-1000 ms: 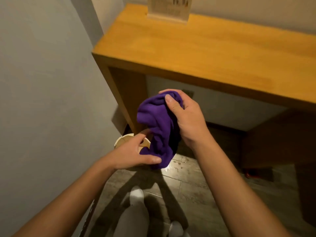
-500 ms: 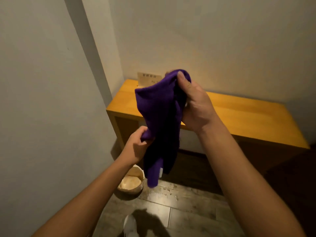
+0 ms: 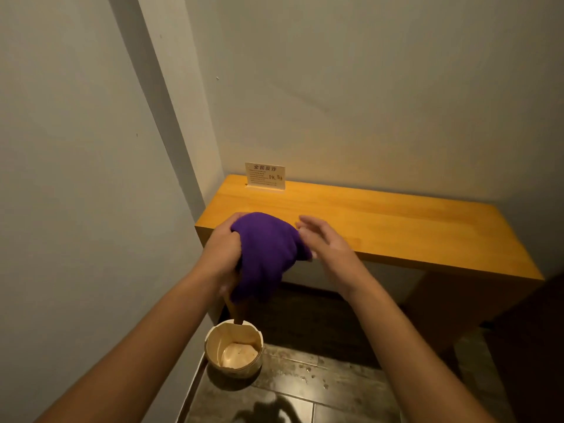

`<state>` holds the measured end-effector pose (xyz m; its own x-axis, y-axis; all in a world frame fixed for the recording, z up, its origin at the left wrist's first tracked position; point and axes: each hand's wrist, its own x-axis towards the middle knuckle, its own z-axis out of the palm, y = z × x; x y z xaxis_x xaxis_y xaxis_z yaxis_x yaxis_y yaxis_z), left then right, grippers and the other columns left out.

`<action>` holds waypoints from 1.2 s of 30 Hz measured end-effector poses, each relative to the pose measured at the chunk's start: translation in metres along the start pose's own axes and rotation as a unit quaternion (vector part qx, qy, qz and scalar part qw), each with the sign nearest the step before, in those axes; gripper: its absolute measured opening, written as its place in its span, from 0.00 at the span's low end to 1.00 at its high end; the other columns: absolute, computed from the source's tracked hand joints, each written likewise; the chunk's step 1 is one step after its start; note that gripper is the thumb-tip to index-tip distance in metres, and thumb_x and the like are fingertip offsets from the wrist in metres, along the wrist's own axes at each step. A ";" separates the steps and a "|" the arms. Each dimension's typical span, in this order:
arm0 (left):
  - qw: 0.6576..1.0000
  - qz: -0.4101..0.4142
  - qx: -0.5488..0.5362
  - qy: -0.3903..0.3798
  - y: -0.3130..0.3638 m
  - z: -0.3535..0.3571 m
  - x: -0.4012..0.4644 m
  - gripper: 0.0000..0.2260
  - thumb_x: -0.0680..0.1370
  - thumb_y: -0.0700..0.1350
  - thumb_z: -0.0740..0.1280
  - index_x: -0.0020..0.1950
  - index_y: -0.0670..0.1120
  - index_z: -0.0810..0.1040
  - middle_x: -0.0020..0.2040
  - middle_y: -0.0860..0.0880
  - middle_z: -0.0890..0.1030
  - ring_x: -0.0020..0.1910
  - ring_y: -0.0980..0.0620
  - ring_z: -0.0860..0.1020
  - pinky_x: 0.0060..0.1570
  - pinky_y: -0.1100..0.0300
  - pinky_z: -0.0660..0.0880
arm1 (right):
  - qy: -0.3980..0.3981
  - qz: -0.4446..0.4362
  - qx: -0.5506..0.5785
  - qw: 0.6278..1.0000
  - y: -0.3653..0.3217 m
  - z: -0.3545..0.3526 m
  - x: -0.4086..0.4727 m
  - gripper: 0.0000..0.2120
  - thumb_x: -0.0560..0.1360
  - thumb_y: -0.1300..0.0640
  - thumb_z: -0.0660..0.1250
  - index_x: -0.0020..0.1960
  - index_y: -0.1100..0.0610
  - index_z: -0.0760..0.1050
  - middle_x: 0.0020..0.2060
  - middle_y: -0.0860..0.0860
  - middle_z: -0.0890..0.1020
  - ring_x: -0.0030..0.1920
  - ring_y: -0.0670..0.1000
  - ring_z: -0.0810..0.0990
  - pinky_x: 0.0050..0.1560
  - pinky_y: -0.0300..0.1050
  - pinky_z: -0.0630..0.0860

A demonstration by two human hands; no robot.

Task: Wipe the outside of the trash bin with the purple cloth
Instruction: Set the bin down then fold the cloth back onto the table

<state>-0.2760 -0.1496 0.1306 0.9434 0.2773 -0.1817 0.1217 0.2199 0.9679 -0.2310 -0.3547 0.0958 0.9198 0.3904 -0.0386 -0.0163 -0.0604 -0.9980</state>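
- Left hand fingers clench the bunched purple cloth at chest height.
- Right hand open, fingers spread, just beside the cloth.
- Round pale wooden trash bin stands on the floor below.

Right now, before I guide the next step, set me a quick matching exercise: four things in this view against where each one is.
Things:
1. purple cloth
2. trash bin
3. small sign
4. right hand

Places:
A. on the floor by the left wall
B. open, just right of the cloth
C. bunched in the left hand
D. standing at the back of the wooden table

Pairs: 1-C, 2-A, 3-D, 4-B
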 end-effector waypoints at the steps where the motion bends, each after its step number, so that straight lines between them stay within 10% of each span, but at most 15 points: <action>1: 0.998 -0.010 -0.062 0.002 -0.001 -0.003 0.002 0.13 0.83 0.36 0.59 0.59 0.46 0.80 0.53 0.44 0.86 0.49 0.49 0.85 0.43 0.56 0.81 | -0.040 0.031 0.009 0.999 0.011 0.005 0.006 0.36 0.68 0.29 0.73 0.72 0.42 0.73 0.68 0.43 0.79 0.68 0.47 0.77 0.66 0.50 0.75; 9: 0.963 -0.057 -0.261 -0.020 -0.006 -0.052 0.043 0.14 0.81 0.40 0.61 0.64 0.41 0.80 0.62 0.40 0.83 0.60 0.44 0.82 0.54 0.51 0.80 | -0.082 0.133 0.212 0.965 0.047 0.054 0.056 0.29 0.67 0.50 0.82 0.65 0.56 0.80 0.63 0.56 0.83 0.63 0.58 0.82 0.61 0.52 0.78; 17: 0.916 -0.151 -0.203 -0.312 -0.004 -0.130 0.096 0.27 0.74 0.38 0.72 0.73 0.40 0.74 0.72 0.39 0.75 0.71 0.40 0.73 0.61 0.46 0.77 | -0.017 0.168 0.260 0.951 0.016 0.046 0.121 0.07 0.57 0.56 0.77 0.36 0.53 0.85 0.41 0.55 0.86 0.42 0.53 0.86 0.44 0.43 0.81; 23: 0.968 -0.158 0.038 -0.192 -0.009 -0.080 0.147 0.19 0.72 0.50 0.76 0.59 0.43 0.82 0.58 0.43 0.85 0.58 0.45 0.83 0.54 0.53 0.79 | -0.099 0.185 0.194 0.958 0.021 0.033 0.159 0.18 0.70 0.59 0.75 0.60 0.60 0.83 0.58 0.62 0.84 0.57 0.60 0.85 0.58 0.52 0.81; 30: 0.989 -0.051 -0.005 -0.140 0.003 -0.055 0.211 0.07 0.71 0.49 0.78 0.46 0.53 0.83 0.50 0.44 0.87 0.45 0.50 0.86 0.39 0.59 0.81 | 0.179 0.219 0.075 0.956 0.080 -0.010 0.216 0.14 0.78 0.45 0.71 0.54 0.55 0.79 0.54 0.55 0.85 0.50 0.52 0.83 0.50 0.50 0.79; 32: 0.989 -0.042 -0.024 -0.137 0.004 -0.045 0.231 0.06 0.72 0.47 0.76 0.48 0.53 0.83 0.51 0.44 0.86 0.45 0.49 0.86 0.40 0.58 0.82 | 0.124 0.280 0.143 0.941 0.096 -0.006 0.225 0.24 0.77 0.38 0.67 0.54 0.61 0.78 0.49 0.59 0.83 0.45 0.57 0.83 0.44 0.51 0.78; 36: 0.989 -0.035 -0.081 -0.118 0.002 -0.038 0.265 0.10 0.75 0.42 0.73 0.54 0.53 0.83 0.55 0.44 0.86 0.49 0.49 0.86 0.44 0.57 0.82 | -0.017 0.268 0.342 0.900 0.112 0.026 0.245 0.34 0.77 0.32 0.63 0.70 0.57 0.77 0.65 0.56 0.83 0.65 0.57 0.81 0.69 0.56 0.74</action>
<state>-0.0373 -0.0396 0.0779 0.9824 0.0350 -0.1834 0.1564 0.3822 0.9108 -0.0180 -0.2419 -0.0266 0.6955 0.5019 -0.5141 -0.7030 0.3277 -0.6311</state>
